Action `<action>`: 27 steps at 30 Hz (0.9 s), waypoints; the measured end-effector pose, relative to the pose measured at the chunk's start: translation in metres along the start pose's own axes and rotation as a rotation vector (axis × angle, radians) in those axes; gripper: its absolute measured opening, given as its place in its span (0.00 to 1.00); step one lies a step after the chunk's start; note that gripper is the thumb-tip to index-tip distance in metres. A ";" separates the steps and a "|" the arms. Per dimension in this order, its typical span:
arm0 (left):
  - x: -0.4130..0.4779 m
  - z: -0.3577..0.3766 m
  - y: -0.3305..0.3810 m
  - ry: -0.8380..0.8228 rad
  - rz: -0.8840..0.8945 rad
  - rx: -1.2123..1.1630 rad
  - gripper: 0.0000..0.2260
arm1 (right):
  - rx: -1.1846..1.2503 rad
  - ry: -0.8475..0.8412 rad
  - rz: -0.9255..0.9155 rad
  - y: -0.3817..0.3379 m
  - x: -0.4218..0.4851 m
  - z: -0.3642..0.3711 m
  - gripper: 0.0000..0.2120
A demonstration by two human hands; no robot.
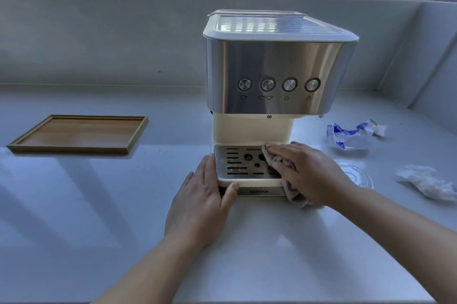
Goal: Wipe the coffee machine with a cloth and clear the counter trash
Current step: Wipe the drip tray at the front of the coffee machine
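A steel and cream coffee machine (277,73) stands on the white counter (123,217). Its metal drip tray (237,165) sits at the front. My right hand (309,172) lies flat on a beige cloth (279,162) and presses it onto the right side of the drip tray. My left hand (202,200) rests against the tray's left front corner, fingers straight, thumb on the front edge. Trash lies to the right of the machine: a crumpled blue and white wrapper (351,137), a clear plastic lid (353,175) and a crumpled white tissue (425,183).
An empty wooden tray (79,134) lies on the counter to the left. A grey wall and a window run behind the machine. A side wall (435,76) closes the counter at the right.
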State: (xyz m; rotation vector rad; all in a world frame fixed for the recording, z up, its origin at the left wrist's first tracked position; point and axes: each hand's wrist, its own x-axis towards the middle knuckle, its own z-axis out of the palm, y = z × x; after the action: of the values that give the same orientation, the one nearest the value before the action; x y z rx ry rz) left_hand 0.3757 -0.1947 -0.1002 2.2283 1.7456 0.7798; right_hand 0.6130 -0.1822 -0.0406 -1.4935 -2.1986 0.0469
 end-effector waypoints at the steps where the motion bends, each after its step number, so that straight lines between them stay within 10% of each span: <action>1: 0.000 0.000 0.000 -0.001 -0.004 0.000 0.34 | -0.002 0.019 0.037 0.001 0.001 0.000 0.11; 17: 0.000 0.001 0.002 -0.005 -0.021 0.007 0.37 | -0.017 0.031 -0.045 -0.018 -0.023 0.011 0.16; 22: -0.001 0.000 0.002 -0.011 -0.017 0.010 0.36 | 0.055 -0.032 0.202 -0.013 0.015 0.002 0.07; 27: -0.001 0.000 0.002 -0.005 -0.006 0.020 0.38 | 0.046 -0.080 -0.070 -0.040 -0.008 0.011 0.16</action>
State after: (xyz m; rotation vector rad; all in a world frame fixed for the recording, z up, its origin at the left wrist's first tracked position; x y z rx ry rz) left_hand 0.3772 -0.1958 -0.0998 2.2343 1.7645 0.7584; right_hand 0.5763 -0.2027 -0.0420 -1.4116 -2.2949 0.1353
